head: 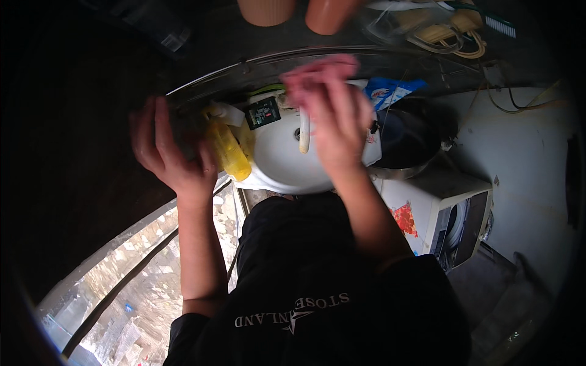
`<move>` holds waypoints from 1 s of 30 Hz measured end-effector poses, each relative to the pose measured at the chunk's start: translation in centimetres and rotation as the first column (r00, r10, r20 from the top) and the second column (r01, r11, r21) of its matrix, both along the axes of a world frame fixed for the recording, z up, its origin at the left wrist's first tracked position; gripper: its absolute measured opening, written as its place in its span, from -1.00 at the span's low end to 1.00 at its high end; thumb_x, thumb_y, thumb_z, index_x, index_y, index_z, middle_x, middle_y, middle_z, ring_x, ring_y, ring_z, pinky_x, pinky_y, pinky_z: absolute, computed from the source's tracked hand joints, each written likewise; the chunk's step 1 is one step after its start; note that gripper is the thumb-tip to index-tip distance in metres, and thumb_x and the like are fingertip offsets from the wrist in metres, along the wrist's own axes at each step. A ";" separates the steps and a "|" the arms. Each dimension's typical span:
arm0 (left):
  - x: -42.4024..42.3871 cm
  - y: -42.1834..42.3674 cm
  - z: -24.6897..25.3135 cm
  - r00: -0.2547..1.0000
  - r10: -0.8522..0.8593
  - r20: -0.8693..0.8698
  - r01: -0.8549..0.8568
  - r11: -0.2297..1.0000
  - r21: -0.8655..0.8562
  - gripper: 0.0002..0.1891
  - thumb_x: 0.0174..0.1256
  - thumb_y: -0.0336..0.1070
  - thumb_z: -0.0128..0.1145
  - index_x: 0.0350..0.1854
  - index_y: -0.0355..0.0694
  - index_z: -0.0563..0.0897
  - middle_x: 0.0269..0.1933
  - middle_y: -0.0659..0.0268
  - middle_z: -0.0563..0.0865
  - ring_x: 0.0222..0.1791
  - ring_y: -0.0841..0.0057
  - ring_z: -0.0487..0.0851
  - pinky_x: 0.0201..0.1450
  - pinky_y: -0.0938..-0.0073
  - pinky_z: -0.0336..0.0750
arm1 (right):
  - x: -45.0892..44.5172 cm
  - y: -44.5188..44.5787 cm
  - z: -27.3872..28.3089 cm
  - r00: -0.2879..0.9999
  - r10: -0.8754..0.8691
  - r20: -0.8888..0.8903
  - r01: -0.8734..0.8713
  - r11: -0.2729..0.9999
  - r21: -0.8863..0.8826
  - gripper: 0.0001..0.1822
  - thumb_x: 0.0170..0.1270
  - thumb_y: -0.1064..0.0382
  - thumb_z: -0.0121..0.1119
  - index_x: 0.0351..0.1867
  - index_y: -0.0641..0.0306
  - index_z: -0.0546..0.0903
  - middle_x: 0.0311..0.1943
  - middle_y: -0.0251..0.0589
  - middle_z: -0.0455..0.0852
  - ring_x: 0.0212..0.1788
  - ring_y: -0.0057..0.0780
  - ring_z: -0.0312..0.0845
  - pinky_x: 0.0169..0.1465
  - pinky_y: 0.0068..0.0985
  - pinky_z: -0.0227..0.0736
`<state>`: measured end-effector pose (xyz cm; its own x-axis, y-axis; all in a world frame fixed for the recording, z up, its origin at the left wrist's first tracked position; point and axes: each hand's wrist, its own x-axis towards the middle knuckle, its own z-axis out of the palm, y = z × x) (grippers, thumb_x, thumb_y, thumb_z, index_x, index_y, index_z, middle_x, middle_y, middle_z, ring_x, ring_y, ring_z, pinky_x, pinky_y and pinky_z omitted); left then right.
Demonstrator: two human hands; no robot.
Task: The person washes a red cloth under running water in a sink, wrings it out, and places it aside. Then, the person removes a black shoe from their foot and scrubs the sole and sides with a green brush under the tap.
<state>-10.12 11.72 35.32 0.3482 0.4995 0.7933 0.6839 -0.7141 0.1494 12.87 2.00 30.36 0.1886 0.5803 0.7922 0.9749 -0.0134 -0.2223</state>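
My right hand (341, 121), blurred by motion, is shut on a pink cloth (316, 75) above the back of a white washbasin (293, 171). Between hand and bowl shows a pale faucet spout (304, 135), its base hidden behind the hand. To the left my left hand (176, 155) is raised with fingers apart and holds nothing. Close to its thumb, a yellow plastic bottle (231, 153) lies tilted at the basin's left rim. A dark printed box (263, 113) rests on the back left corner of the basin.
A blue and white packet (391, 91) lies behind a dark round pan (407, 137) right of the basin. Below stands a white appliance (412, 206). Two terracotta-coloured cups (268, 11), a green brush (499, 25) and coiled cords (471, 48) are on the shelf. A window (137, 279) is at lower left.
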 end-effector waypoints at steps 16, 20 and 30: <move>1.1 1.5 -0.9 0.996 0.075 0.044 -0.080 0.989 0.126 -0.37 0.07 -0.61 0.05 0.32 -0.40 0.48 0.28 0.02 0.52 0.36 0.04 0.49 0.48 0.07 0.42 | 5.7 -8.6 0.4 0.880 0.191 -0.434 -0.165 0.981 0.097 -0.38 0.25 0.58 0.35 0.36 0.40 0.48 0.18 0.04 0.53 0.17 -0.14 0.58 0.22 -0.24 0.56; 0.8 1.9 -1.5 0.993 0.080 0.086 -0.092 0.984 0.151 -0.42 0.15 -0.48 0.14 0.32 -0.33 0.49 0.30 0.03 0.56 0.36 0.05 0.48 0.48 0.06 0.36 | 7.8 -8.1 2.3 0.921 0.043 -0.388 0.037 0.980 0.198 -0.39 0.30 0.53 0.42 0.30 0.40 0.35 0.33 0.11 0.46 0.33 -0.11 0.51 0.48 -0.11 0.35; 1.2 2.4 -1.7 0.995 0.079 0.053 -0.086 0.983 0.162 -0.41 0.10 -0.50 0.11 0.30 -0.35 0.49 0.29 0.05 0.57 0.34 0.04 0.47 0.50 0.03 0.31 | -4.1 3.8 0.7 0.778 0.458 -0.429 -0.398 0.889 0.228 -0.35 0.00 0.53 0.52 0.19 0.13 0.56 0.12 -0.06 0.52 0.15 0.03 0.53 0.18 -0.11 0.52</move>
